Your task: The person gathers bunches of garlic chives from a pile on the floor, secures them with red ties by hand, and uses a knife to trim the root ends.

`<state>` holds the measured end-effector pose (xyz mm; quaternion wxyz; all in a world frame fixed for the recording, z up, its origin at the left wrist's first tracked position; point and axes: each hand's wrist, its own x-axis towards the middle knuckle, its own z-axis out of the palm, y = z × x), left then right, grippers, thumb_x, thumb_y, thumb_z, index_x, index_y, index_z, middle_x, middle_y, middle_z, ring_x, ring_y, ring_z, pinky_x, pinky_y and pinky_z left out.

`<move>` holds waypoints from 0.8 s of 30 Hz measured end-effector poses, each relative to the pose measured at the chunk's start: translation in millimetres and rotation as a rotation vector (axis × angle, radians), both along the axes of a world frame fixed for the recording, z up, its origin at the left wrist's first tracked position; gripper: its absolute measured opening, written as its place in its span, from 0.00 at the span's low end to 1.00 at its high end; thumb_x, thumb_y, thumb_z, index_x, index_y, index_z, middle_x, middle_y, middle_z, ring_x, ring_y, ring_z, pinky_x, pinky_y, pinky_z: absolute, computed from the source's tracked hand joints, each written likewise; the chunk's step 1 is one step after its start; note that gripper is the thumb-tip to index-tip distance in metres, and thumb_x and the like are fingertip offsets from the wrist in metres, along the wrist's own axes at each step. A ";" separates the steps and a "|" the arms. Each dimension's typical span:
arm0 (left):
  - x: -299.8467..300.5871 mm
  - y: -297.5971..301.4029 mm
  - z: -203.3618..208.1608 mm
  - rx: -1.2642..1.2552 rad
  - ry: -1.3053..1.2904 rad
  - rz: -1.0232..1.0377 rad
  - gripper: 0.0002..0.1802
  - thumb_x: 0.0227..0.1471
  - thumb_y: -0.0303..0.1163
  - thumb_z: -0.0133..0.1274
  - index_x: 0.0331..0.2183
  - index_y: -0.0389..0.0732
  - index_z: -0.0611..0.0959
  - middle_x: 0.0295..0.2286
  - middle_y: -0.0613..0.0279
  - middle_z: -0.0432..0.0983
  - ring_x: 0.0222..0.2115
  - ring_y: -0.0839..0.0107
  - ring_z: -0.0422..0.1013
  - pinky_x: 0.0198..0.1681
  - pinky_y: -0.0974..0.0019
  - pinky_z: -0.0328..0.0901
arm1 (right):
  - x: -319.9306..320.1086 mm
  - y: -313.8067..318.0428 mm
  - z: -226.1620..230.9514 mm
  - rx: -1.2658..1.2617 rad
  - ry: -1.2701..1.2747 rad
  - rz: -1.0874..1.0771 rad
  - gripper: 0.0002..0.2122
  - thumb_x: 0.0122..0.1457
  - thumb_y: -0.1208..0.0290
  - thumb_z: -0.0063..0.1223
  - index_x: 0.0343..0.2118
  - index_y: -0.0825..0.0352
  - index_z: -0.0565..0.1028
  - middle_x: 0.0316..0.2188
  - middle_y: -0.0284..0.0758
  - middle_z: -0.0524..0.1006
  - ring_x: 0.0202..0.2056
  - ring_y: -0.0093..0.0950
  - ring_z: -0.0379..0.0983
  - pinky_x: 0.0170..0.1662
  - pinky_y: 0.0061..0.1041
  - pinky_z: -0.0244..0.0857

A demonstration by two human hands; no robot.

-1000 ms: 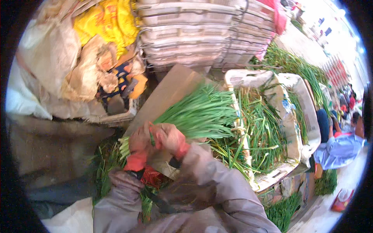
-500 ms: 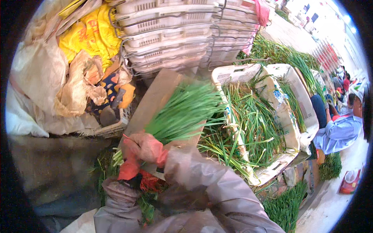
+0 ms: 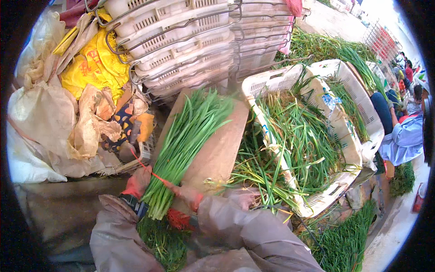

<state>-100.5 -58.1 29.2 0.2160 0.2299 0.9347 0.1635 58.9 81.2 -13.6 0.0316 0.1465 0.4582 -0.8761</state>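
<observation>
Green bundle (image 3: 182, 144) lying on board (image 3: 217, 145), red tie (image 3: 159, 178) crossing it, left hand (image 3: 139, 180) and right hand (image 3: 189, 196) flanking it, finger closure being indeterminable

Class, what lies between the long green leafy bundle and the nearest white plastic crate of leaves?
The head view shows a flat brown board and, nearer the crate, loose green stalks.

At frame centre, a hand could pass over the bare strip of brown board (image 3: 213, 154) between the green bundle (image 3: 183, 140) and spilling stalks (image 3: 248, 158). Stacked crates (image 3: 181, 45) block above; lower down, blur makes clearance uncertain.
</observation>
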 end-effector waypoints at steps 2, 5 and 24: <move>20.9 -25.1 9.8 0.015 -0.153 0.038 0.22 0.57 0.46 0.37 0.37 0.36 0.75 0.32 0.42 0.73 0.35 0.46 0.70 0.38 0.54 0.64 | 14.1 12.4 48.9 -0.422 -0.156 0.168 0.31 0.53 0.52 0.54 0.53 0.70 0.61 0.50 0.36 0.68 0.51 0.24 0.63 0.52 0.23 0.58; 56.5 -38.8 20.3 0.184 -0.550 0.144 0.22 0.58 0.45 0.36 0.39 0.35 0.74 0.32 0.45 0.74 0.35 0.51 0.70 0.38 0.56 0.65 | 41.8 -14.6 22.5 -0.418 -0.019 0.063 0.31 0.53 0.51 0.53 0.54 0.69 0.62 0.50 0.35 0.68 0.51 0.25 0.62 0.53 0.26 0.57; 104.5 46.6 100.6 1.214 -0.353 0.353 0.30 0.60 0.49 0.28 0.45 0.34 0.73 0.37 0.54 0.74 0.35 0.65 0.72 0.41 0.66 0.67 | 6.1 50.3 154.6 0.153 0.596 -0.121 0.36 0.46 0.68 0.64 0.55 0.67 0.53 0.46 0.36 0.71 0.46 0.26 0.68 0.51 0.28 0.61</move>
